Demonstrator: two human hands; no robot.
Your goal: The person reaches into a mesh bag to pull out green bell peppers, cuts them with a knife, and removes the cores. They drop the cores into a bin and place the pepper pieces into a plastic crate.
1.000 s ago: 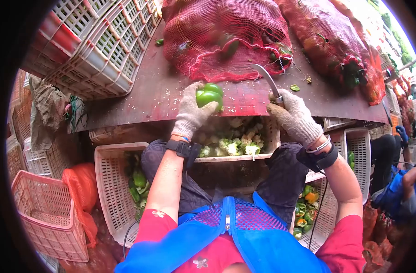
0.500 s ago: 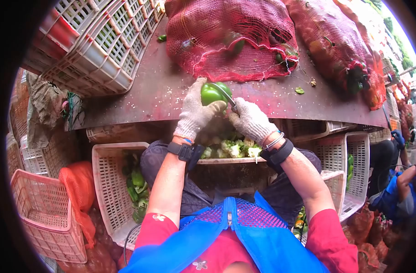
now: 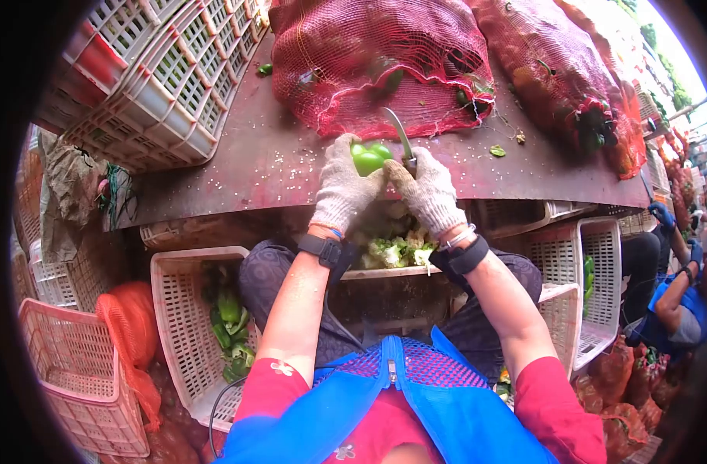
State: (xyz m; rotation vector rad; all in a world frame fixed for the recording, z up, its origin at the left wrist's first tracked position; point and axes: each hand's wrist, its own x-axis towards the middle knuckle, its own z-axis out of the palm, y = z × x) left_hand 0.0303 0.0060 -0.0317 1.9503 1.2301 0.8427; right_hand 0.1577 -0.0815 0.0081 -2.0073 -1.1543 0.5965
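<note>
In a white knit glove, my left hand [image 3: 341,176] is closed around a green bell pepper [image 3: 370,158] near the front edge of the table. My right hand [image 3: 425,185], gloved the same way, grips a knife by its handle; the curved blade [image 3: 398,130] points up and away from me, beside the pepper and apart from it. Under my hands, between my knees, lie pale green pepper cores and scraps [image 3: 400,251] in a container. A red mesh sack [image 3: 380,62] with peppers inside lies on the table just beyond my hands.
Stacked white crates [image 3: 168,85] stand at the table's left. Another mesh sack [image 3: 555,69] lies to the right. A crate [image 3: 187,325] beside my left leg holds green peppers [image 3: 230,309]. An orange crate [image 3: 83,379] is farther left. At far right sits another person [image 3: 678,301] wearing blue gloves.
The knife blade was against the pepper and is now raised clear of it, tip up. My left hand has turned the pepper slightly. The view has shifted a little.
</note>
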